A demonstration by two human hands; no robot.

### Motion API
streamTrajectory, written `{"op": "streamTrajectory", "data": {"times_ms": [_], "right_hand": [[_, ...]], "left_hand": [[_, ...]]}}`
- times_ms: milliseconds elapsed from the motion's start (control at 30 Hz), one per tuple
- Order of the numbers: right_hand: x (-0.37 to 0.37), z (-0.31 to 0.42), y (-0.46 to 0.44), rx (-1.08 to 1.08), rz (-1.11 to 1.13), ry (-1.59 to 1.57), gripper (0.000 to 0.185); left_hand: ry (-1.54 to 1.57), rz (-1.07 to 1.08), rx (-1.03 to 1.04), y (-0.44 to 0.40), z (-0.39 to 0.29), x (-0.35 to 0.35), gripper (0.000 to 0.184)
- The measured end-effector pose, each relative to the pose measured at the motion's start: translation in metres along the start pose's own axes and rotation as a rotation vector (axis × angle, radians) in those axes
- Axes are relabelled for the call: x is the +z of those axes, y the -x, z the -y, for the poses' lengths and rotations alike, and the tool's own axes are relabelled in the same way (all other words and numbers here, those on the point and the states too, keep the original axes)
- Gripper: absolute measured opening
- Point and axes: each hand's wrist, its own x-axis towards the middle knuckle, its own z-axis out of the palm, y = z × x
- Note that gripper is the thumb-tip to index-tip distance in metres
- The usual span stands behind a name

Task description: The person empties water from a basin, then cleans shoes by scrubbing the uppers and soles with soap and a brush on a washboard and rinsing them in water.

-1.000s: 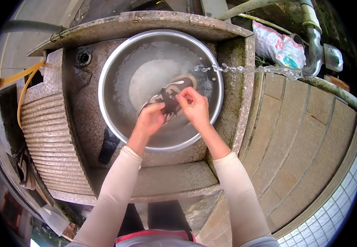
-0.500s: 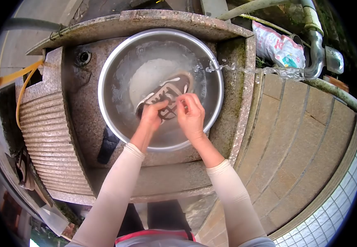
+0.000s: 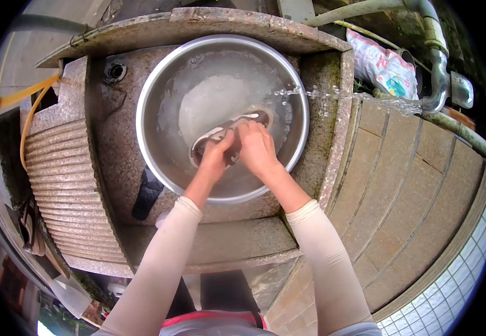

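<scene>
A brown and white lace-up shoe lies in the water of a large round metal basin. My left hand is closed on the near left part of the shoe, its thumb on top. Beside it, my right hand grips the shoe's middle with bent fingers. Both hands cover most of the laces, and the fingertips are hidden. The water around the shoe looks cloudy.
Water runs from a metal tap at the right into the basin. A ridged stone washboard is at the left, near a drain hole. A dark flat object lies beside the basin. A printed bag sits behind.
The shoe has tilted, so its laced top shows less. My right hand, pinched above the laces before, has come down onto the shoe. My left hand still holds it.
</scene>
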Motion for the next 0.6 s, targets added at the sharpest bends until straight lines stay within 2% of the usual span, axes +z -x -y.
{"op": "streamTrajectory", "data": {"times_ms": [133,233,333,367,400,467,567,600], "right_hand": [[-0.006,0.003,0.009,0.087,-0.025,-0.216,0.015],[-0.022,0.011,0.012,-0.082,-0.119,-0.233,0.011],[-0.047,-0.006,0.008,0.394,0.114,-0.514,0.009],[-0.038,-0.026,0.011,0.494,0.096,-0.586,0.011],[-0.028,-0.047,0.009,0.794,0.151,-0.739,0.009],[-0.024,-0.066,0.001,1.089,0.143,-0.921,0.010],[-0.010,-0.068,-0.002,1.170,0.088,-1.020,0.013],[-0.007,-0.062,0.003,1.114,0.087,-1.059,0.018]], "left_hand": [[-0.162,-0.075,-0.077,-0.011,0.014,-0.020,0.036],[-0.113,-0.063,-0.108,-0.006,0.007,-0.020,0.036],[-0.179,-0.017,-0.041,-0.004,0.009,-0.022,0.040],[-0.193,-0.033,-0.019,0.000,0.007,-0.015,0.041],[-0.264,-0.009,-0.025,-0.002,0.013,-0.018,0.044],[-0.416,-0.031,-0.093,0.000,0.014,-0.010,0.046],[-0.243,-0.061,-0.026,-0.003,0.019,0.000,0.042],[-0.211,-0.072,0.001,-0.002,0.019,-0.001,0.040]]}}
